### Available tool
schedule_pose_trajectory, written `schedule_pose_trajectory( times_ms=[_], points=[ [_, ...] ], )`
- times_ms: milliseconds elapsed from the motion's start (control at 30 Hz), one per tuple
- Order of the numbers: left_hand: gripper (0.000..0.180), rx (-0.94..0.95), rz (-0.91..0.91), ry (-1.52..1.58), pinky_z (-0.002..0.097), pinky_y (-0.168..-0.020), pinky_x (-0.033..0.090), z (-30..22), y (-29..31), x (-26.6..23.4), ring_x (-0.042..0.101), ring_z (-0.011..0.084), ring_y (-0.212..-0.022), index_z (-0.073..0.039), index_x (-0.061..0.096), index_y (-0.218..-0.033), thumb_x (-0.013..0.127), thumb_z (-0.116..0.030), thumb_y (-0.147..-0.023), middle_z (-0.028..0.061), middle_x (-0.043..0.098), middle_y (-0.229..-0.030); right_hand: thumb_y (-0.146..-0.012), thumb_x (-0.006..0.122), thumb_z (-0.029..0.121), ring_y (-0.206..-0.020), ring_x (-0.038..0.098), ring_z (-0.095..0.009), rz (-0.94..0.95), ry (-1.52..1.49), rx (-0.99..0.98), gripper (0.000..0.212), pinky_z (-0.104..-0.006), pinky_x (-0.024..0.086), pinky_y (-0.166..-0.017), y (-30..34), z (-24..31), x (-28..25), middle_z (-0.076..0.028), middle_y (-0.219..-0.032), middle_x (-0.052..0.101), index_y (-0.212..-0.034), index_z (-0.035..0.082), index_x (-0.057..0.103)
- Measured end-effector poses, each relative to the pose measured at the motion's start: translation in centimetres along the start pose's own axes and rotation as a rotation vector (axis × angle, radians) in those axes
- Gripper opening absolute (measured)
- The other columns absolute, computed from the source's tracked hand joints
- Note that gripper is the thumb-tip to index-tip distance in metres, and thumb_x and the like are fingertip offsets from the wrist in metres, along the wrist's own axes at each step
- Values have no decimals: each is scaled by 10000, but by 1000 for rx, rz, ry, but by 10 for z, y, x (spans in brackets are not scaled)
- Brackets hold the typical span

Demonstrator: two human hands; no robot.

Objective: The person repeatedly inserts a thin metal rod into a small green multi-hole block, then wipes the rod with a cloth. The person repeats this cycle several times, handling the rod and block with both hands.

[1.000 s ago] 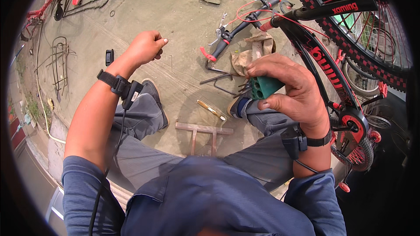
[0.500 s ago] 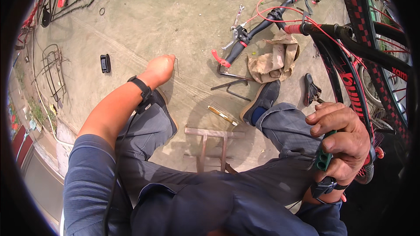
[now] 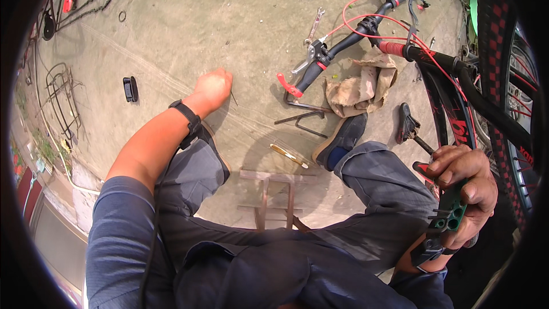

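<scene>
My left hand (image 3: 213,89) is closed in a fist above the floor, and a thin dark hex key (image 3: 234,98) sticks out past its fingers. At the right, my right hand (image 3: 473,178) grips a green hex key holder (image 3: 454,209) with round holes; a few dark keys poke from its side. Just beyond that hand lie black bicycle parts: the frame (image 3: 437,97) and, further off, the black handlebar (image 3: 349,37) with red cables and red end grips. A crumpled tan cloth (image 3: 366,86) lies under the handlebar stem.
Between my feet lies a yellow-handled tool (image 3: 289,156), near a low wooden stool (image 3: 263,194). A wrench (image 3: 314,25) rests by the handlebar. A pedal (image 3: 407,123) is beside the frame. Further left are a black clip-like part (image 3: 131,89) and a wire rack (image 3: 63,103).
My right hand has moved slightly right and down, turning the green holder so its holes and keys show more. The left hand has shifted a little, and its hex key now tilts differently.
</scene>
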State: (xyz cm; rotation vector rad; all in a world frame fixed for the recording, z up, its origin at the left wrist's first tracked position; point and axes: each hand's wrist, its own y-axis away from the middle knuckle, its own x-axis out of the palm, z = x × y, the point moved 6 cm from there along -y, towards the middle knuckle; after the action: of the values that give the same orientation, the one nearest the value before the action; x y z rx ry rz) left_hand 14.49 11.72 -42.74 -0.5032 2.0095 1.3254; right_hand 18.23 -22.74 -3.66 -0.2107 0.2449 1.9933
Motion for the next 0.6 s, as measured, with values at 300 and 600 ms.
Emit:
schedule_pose_trajectory(
  times_ms=[300,600],
  points=[
    [175,-74,48,808,336,-678,560,-6,-1,-71,709,189,-786,3,664,-1058,637,-96,-916,101,698,-879,-659,870,581,-927,702,-305,-216,-136,152,819,-405,527,-878,7,2,13,-125,-933,682,-1206,17,638],
    [198,-44,-110,1029,262,-657,517,-63,85,-211,668,105,-812,-31,667,-1064,622,-208,-986,17,676,-902,-751,880,357,-1097,612,-268,-107,-316,106,653,-399,468,-989,26,23,42,-173,-1174,640,-1203,-48,640]
  ],
)
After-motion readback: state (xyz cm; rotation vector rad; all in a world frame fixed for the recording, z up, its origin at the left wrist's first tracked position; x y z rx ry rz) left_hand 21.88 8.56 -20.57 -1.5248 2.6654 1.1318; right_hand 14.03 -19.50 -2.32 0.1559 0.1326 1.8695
